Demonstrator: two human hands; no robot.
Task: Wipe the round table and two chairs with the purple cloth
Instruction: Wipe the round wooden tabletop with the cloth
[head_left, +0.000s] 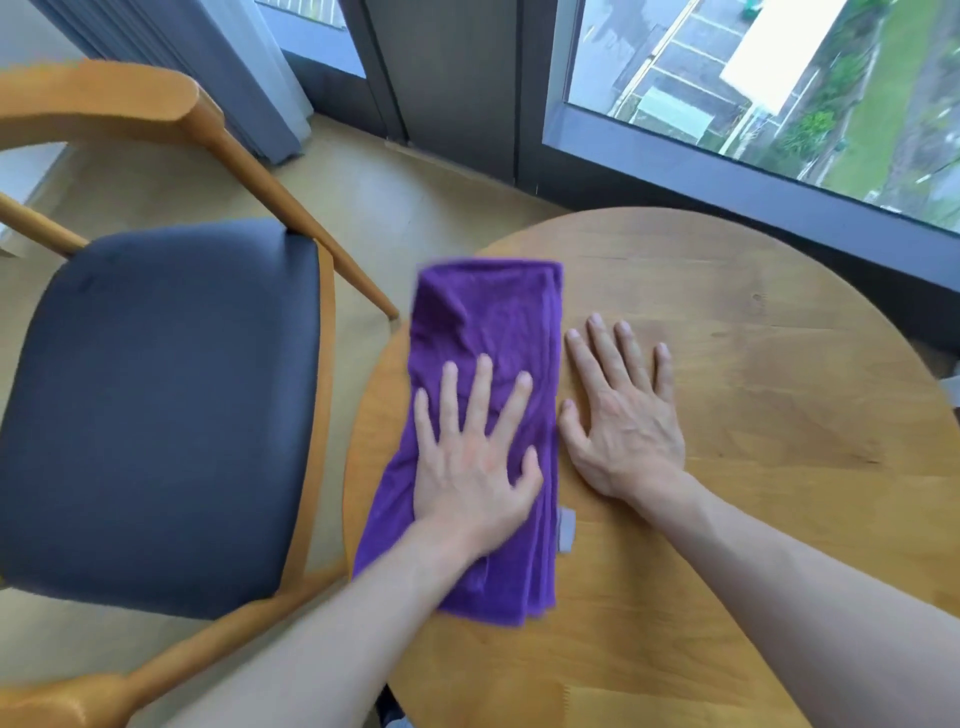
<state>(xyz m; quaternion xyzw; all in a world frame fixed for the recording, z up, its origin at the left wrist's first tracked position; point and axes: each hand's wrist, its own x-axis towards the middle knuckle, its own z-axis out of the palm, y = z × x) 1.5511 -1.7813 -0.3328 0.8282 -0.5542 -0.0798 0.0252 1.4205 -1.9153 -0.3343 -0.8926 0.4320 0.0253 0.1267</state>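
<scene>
so my left hand (470, 467) is spread flat pinning the folded cloth (483, 332) to the table (753, 415) for wiping, right hand (621, 415) flat just beside it for balance, chair (156, 415) untouched

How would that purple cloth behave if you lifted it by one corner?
The purple cloth would probably droop and unfold: it looks soft, wrinkled and layered. It seems light. Pushed by the left hand, it likely slides over the smooth round table.

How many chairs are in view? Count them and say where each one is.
1. The chair, with a wooden frame and dark seat, stands left of the round table. The task names two chairs; the second is outside this view.
</scene>
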